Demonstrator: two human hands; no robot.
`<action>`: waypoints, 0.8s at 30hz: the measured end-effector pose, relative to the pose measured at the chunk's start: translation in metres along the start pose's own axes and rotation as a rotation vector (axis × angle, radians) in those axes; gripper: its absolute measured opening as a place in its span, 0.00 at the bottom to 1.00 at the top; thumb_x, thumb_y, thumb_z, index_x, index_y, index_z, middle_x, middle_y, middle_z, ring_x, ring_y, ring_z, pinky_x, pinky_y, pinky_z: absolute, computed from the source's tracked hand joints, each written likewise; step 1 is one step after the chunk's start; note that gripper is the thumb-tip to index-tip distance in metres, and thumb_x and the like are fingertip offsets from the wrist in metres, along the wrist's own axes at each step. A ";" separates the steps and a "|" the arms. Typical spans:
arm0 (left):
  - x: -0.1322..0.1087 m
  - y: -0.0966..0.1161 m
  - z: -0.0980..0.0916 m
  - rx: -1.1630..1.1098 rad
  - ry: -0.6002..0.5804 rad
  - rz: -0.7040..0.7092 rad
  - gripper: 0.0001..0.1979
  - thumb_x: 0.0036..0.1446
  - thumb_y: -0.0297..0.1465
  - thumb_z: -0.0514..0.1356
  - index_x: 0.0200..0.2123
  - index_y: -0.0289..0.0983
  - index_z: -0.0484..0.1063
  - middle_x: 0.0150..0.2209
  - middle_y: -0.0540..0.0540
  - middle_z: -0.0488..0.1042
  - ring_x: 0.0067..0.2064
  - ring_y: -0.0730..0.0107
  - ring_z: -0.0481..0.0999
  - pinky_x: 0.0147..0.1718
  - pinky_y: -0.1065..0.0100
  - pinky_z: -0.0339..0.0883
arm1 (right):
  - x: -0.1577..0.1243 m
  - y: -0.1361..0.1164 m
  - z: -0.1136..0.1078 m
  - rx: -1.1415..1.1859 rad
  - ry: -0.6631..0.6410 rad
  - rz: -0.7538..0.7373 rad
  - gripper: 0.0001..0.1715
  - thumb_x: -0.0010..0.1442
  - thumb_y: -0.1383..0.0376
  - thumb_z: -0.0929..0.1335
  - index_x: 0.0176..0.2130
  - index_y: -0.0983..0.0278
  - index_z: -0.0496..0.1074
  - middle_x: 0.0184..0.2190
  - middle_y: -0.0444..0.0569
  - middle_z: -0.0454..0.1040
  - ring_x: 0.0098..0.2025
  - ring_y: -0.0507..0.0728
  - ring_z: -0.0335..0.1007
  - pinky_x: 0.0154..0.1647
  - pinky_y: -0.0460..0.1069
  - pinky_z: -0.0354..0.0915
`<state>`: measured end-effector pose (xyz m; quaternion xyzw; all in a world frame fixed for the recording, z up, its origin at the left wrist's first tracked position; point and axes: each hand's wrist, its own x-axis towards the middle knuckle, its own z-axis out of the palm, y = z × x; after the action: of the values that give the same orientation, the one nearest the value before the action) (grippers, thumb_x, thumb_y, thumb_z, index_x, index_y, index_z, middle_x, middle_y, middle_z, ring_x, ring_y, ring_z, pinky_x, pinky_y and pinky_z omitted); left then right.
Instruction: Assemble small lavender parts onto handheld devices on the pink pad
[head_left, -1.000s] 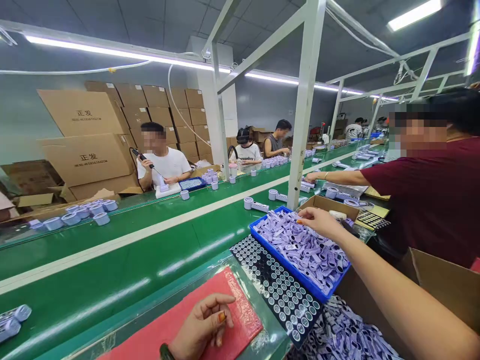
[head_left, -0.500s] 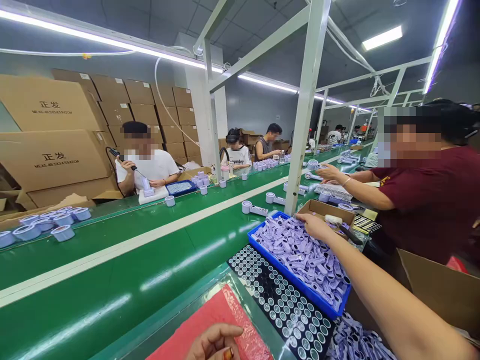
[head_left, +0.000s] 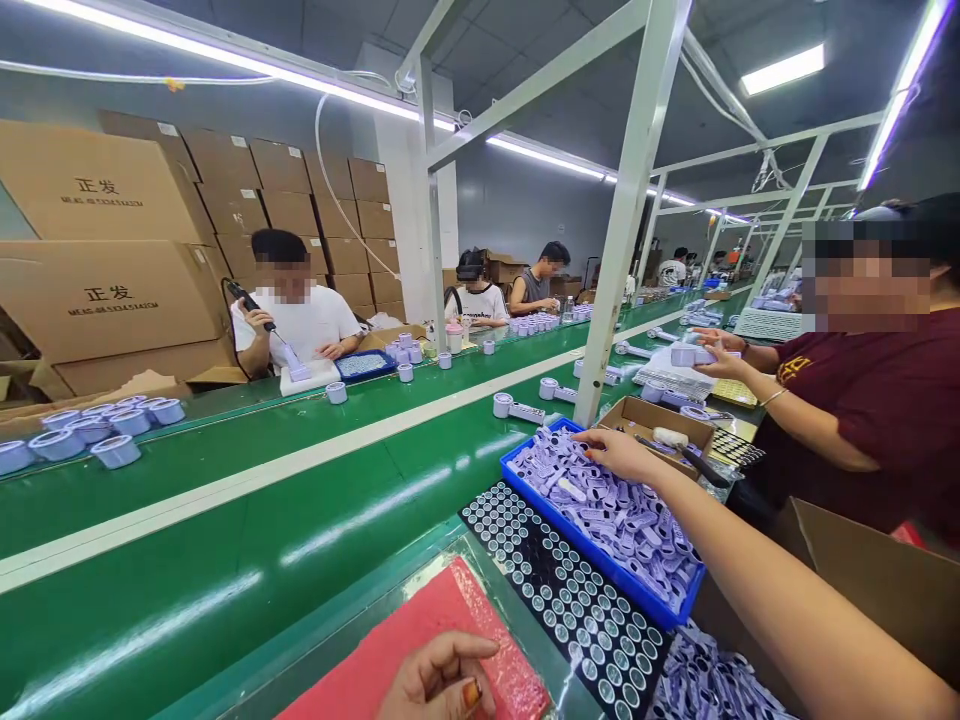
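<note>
My right hand (head_left: 619, 455) reaches over the far end of a blue tray (head_left: 604, 570) heaped with small lilac plastic parts (head_left: 626, 515). Its fingers stretch out and point down, with the tips at the top of the heap; no part shows clearly in them. Low in the picture, my left hand (head_left: 442, 675) hovers over a red mat (head_left: 390, 655), fingers loosely bent and thumb apart from them, holding nothing visible. Between mat and tray lies a black sheet (head_left: 534, 565) with rows of round, silver-rimmed discs.
A green conveyor (head_left: 315, 540) runs alongside, carrying lilac handled pieces (head_left: 517, 408). A white metal post (head_left: 622, 230) stands behind the tray. A cardboard box (head_left: 660, 430) with tools sits beyond. Co-workers work at right and across the belt; lilac cups (head_left: 116, 452) stand at far left.
My right hand has shifted from the tray's far rim onto the parts, fingers dipping lower. My left hand stays nearly still. At right, the co-worker's hands have lifted a lilac piece.
</note>
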<state>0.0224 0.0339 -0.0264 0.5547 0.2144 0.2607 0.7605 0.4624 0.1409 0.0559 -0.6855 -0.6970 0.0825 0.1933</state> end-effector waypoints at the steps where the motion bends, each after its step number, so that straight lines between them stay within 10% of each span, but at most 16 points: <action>1: 0.000 0.000 0.000 0.000 0.010 -0.003 0.29 0.54 0.52 0.70 0.50 0.38 0.74 0.34 0.43 0.75 0.23 0.79 0.65 0.22 0.77 0.51 | -0.002 -0.005 0.000 0.004 -0.007 -0.011 0.15 0.72 0.73 0.70 0.56 0.64 0.72 0.51 0.51 0.72 0.51 0.62 0.70 0.57 0.59 0.66; 24: -0.002 -0.009 0.002 -0.055 0.044 0.030 0.31 0.54 0.52 0.70 0.50 0.35 0.73 0.33 0.43 0.75 0.20 0.78 0.67 0.18 0.79 0.55 | -0.043 -0.086 0.002 -0.505 0.022 -0.168 0.15 0.60 0.73 0.78 0.45 0.62 0.76 0.44 0.52 0.72 0.50 0.68 0.65 0.47 0.57 0.62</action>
<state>0.0240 0.0288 -0.0337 0.5309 0.2157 0.2902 0.7664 0.3817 0.0952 0.0799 -0.6525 -0.7480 -0.1179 0.0296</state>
